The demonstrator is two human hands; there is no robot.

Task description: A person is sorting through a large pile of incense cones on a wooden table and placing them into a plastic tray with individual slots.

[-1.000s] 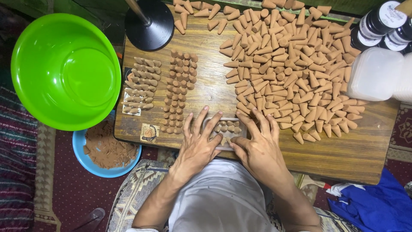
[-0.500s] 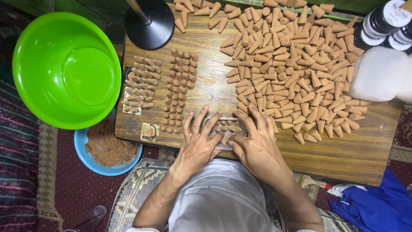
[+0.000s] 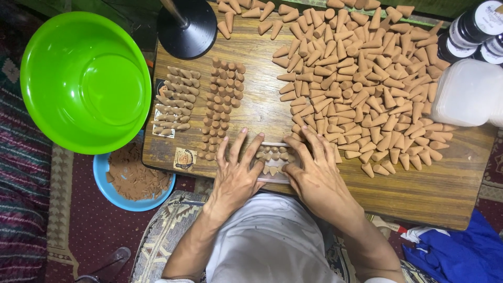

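Note:
A small clear plastic box [image 3: 274, 160] with several tan cones standing in it lies at the near edge of the wooden table [image 3: 429, 188]. My left hand [image 3: 237, 175] presses its left side, fingers spread over the rim. My right hand [image 3: 316, 173] grips its right side, fingers reaching up to the pile. A big loose pile of tan cones [image 3: 361, 84] covers the table's right half, just beyond my right fingers.
Two neat rows of cones [image 3: 222, 107] and a packed clear pack [image 3: 174, 102] lie at left. A black lamp base [image 3: 187, 27] stands at the back. A green bowl [image 3: 84, 81] and a blue bowl of brown powder [image 3: 131, 181] sit left. White containers [image 3: 468, 91] and dark jars [image 3: 474, 26] at right.
Both hands stay on the clear box. The view has drifted slightly, and the fingers of both hands have shifted a little along the box's sides.

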